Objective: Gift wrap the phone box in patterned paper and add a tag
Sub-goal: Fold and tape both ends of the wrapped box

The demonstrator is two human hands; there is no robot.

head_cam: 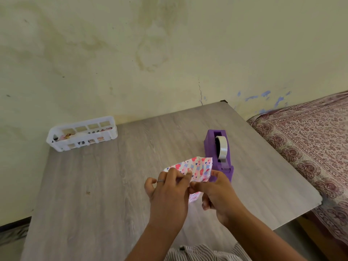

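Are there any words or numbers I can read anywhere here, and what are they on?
None can be read.
Wrapped box, held by both hands: only hearts and colored shapes, no words.
Purple tape dispenser: no label showing.
White basket: small printed items inside, too small and blurred to read.

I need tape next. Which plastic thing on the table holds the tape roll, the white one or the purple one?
The purple tape dispenser, just beyond the right hand, carries the clear tape roll. The white slotted basket at the far left holds only small printed items.
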